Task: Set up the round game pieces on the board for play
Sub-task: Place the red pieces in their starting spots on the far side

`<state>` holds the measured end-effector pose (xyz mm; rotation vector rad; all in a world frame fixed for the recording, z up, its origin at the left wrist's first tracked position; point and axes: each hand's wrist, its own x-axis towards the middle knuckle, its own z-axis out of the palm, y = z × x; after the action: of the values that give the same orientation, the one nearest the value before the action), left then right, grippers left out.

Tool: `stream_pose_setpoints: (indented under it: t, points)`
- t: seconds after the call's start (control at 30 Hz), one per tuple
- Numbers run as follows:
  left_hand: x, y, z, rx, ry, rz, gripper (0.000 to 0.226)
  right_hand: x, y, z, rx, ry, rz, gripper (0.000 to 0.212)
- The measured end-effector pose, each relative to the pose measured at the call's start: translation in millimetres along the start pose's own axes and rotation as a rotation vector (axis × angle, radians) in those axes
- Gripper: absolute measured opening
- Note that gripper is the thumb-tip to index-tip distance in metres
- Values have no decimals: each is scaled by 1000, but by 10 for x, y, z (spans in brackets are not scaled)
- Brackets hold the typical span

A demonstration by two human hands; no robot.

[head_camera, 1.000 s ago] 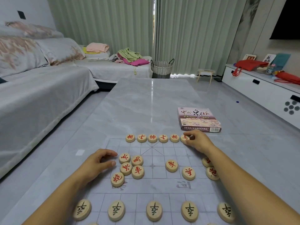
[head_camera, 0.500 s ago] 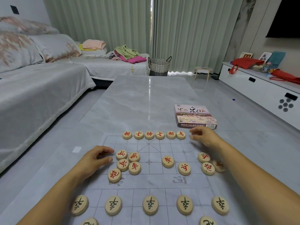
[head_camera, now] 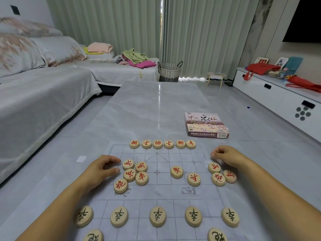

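On the pale grid board (head_camera: 157, 193), laid over the grey worktop (head_camera: 147, 110), the left hand (head_camera: 99, 171) rests at the left edge. Its thumb and forefinger curve loosely apart and grip nothing, just beside a cluster of five red-lettered pieces (head_camera: 141, 178). A far row of six red pieces (head_camera: 157, 144) lines the far edge, and a near row of five black-lettered pieces (head_camera: 157, 216) lines the near side. Two loose red pieces (head_camera: 176, 171) lie mid-board. Three more red pieces (head_camera: 218, 179) sit just beside the right hand (head_camera: 227, 156). Its fingers are curled under, and I cannot tell whether they hold a piece. Beyond it lies the game box (head_camera: 205, 125).
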<state>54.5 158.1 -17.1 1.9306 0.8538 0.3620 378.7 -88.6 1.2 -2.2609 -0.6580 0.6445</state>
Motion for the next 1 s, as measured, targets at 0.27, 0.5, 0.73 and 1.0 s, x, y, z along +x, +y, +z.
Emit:
stream_pose_setpoints:
  t: [0.27,0.5,0.73,1.0]
  points:
    - [6,2,2,-20,11,3,19,92,-275,319,-2,86,-59,25]
    - [-56,9,-7,103,-13,56,17,102,-345,287,-61,-76,38,32]
    - [-233,274,302,284,193,190,18,121,-409,314,-155,-84,23,28]
    - [-204,416,394,436,0,176,42,71,-353,232,14,-125,20,10]
